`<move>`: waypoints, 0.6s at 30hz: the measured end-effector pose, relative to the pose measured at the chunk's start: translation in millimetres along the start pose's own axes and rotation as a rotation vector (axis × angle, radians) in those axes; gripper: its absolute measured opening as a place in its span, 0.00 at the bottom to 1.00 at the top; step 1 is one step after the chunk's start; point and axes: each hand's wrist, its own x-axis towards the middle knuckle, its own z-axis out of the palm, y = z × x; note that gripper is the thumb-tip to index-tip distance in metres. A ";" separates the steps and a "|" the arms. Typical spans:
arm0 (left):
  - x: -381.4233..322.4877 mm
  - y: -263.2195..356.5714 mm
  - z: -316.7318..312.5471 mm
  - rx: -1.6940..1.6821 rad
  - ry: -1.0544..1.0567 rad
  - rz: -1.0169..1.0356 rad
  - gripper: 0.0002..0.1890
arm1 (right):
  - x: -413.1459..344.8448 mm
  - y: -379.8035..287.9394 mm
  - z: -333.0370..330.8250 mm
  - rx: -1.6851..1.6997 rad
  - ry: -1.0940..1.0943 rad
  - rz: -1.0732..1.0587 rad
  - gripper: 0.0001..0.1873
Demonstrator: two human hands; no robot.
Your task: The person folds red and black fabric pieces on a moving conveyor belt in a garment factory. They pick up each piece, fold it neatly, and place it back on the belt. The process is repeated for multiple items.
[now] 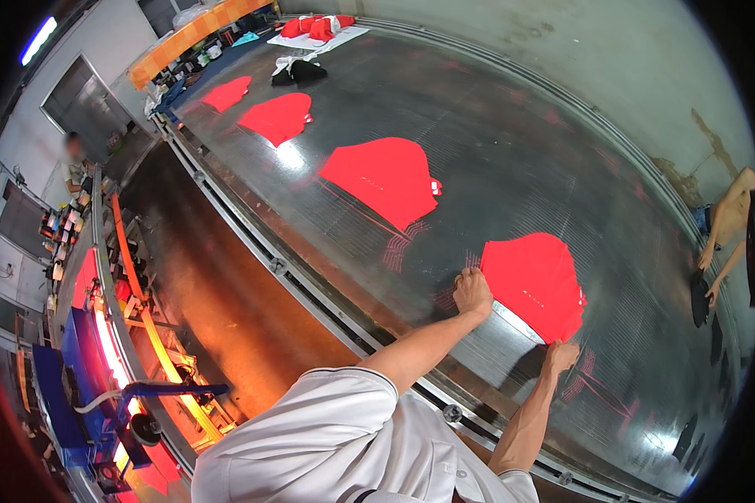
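A red fabric panel [531, 283] with small pale printing lies on the dark printing table [478, 157] in front of me. At its near left corner my left hand [474, 291] grips the cloth, fingers curled over the edge. My right hand [561, 357] pinches the near right corner. Between my hands, a pale, shiny strip [517, 320] runs under the panel's near edge; what it is I cannot tell. Farther along lie a second printed red panel [384, 179] and more red panels [280, 118].
A metal rail [277, 265] edges the table's near side. Black pieces [308, 71] and a red pile on white cloth [318, 28] lie at the far end. Another person's hands [708, 276] hold a dark piece at right. A glowing heater [110, 342] stands at left; another person [74, 170] is beyond.
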 end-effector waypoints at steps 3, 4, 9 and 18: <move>0.4 0.8 0.9 -0.008 -0.032 -0.017 0.18 | -0.2 0.0 0.0 0.017 0.019 -0.012 0.11; 1.1 1.3 0.7 -0.019 -0.049 -0.027 0.18 | -0.3 0.0 1.5 0.040 0.039 -0.024 0.11; 3.6 3.0 -1.3 -0.025 -0.068 -0.040 0.18 | 3.0 3.7 5.1 0.024 0.032 -0.100 0.10; 0.7 0.9 1.3 0.020 -0.056 0.036 0.21 | -9.3 -10.4 3.9 -0.020 0.148 -0.007 0.08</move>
